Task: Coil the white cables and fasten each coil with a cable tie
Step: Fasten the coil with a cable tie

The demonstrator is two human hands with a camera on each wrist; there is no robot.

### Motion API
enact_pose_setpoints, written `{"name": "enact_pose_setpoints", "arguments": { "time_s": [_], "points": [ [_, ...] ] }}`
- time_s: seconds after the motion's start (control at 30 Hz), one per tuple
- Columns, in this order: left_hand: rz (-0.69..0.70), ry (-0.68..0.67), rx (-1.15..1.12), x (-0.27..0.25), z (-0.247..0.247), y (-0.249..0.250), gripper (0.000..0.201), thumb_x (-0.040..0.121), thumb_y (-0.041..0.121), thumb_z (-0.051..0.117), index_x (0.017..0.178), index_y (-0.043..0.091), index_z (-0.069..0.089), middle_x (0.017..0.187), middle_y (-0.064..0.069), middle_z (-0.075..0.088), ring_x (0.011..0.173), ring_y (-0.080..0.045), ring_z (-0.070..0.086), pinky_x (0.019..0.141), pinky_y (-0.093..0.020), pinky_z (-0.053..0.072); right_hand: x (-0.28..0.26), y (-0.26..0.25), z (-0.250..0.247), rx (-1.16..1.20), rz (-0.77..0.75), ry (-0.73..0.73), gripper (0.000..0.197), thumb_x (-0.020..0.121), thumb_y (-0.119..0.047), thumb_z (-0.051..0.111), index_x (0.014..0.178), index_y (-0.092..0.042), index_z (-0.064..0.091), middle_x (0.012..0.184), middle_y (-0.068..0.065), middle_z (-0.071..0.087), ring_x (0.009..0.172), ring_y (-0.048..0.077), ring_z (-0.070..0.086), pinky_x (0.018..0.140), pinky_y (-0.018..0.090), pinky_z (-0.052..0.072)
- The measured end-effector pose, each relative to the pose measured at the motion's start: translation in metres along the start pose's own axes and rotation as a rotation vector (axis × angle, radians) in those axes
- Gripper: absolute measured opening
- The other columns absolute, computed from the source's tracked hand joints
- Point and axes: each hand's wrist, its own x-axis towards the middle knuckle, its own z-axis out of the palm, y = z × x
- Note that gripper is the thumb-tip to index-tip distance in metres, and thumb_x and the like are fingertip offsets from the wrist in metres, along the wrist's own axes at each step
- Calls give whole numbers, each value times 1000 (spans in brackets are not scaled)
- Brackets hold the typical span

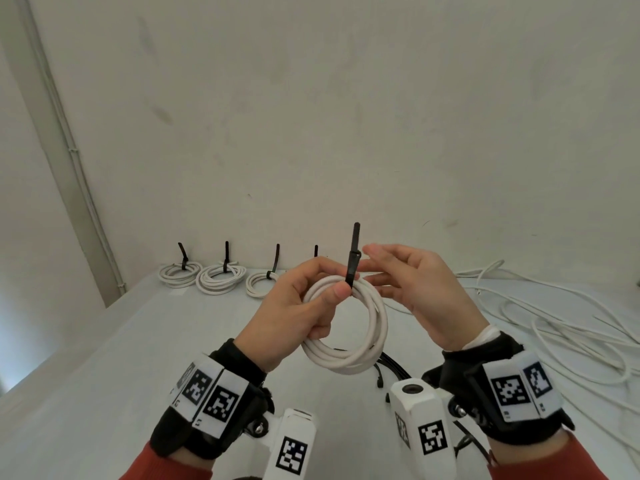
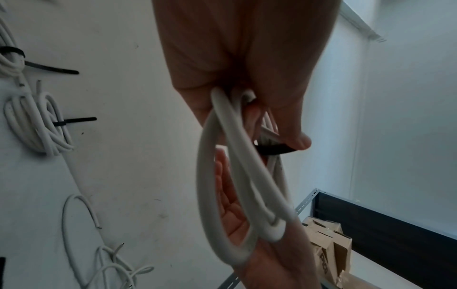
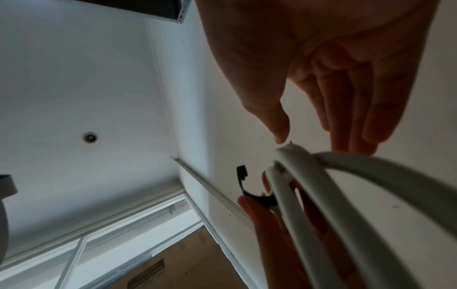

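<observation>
White coiled cable (image 1: 360, 344), black cable tie (image 1: 353, 265) (matte), red sleeves (image 1: 162, 465)

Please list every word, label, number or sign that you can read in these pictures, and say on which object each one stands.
No text can be read for certain.
Wrist bands: black-and-white square code markers, with tiny marks beside them, too small to read.
White camera mounts: the same kind of code markers, no words.
Brown paper bag: dark print, blurred, not readable.
Cardboard box: a dark label with pale lettering, too blurred to read.
</observation>
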Motion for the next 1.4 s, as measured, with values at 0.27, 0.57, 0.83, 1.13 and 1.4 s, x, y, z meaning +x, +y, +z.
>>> {"name": "enact_pose_setpoints", "arguments": {
  "time_s": [0.27, 0.57, 0.83, 1.13, 1.4],
  "points": [
    [-16, -31, -19, -1, 1, 2, 23, 87, 16, 50, 105, 2, 53, 57, 12, 58, 44, -5, 25, 42, -16, 29, -4, 0, 6, 95, -287, 100, 14, 77, 6, 71, 87, -3, 67, 85, 13, 74, 70, 22, 71, 61, 24, 55],
    [-32, 5, -72, 0, -1, 0, 14, 86, 21, 57, 97, 14, 63, 70, 5, 65, 45, -8, 24, 41, -16, 29, -5, 4, 6, -136, -451, 116, 20, 76, 2, 75, 74, -18, 75, 76, 2, 75, 66, 18, 71, 68, 26, 56],
    [-104, 62, -99, 0, 2, 1, 14, 84, 21, 55, 90, 17, 66, 82, -7, 68, 44, -9, 23, 40, -16, 28, -7, 2, 7, -187, -523, 115, 23, 76, 1, 75, 76, -22, 76, 77, -1, 75, 73, 18, 72, 75, 32, 57],
    [-124, 149, -85, 0, 5, 7, 31, 81, 39, 53, 88, 12, 67, 72, 4, 64, 42, -10, 20, 39, -16, 23, -10, 4, 9, -289, -666, 142, 19, 75, 1, 76, 81, -17, 75, 79, -7, 73, 75, 8, 71, 70, 17, 54],
    [-85, 211, -71, -1, 9, 10, 39, 75, 44, 57, 89, 9, 67, 74, -2, 61, 38, -8, 24, 39, -16, 23, -9, 5, 8, -358, -803, 139, 18, 75, 3, 75, 83, -12, 75, 82, -4, 72, 76, 6, 70, 71, 20, 56]
  ]
}}
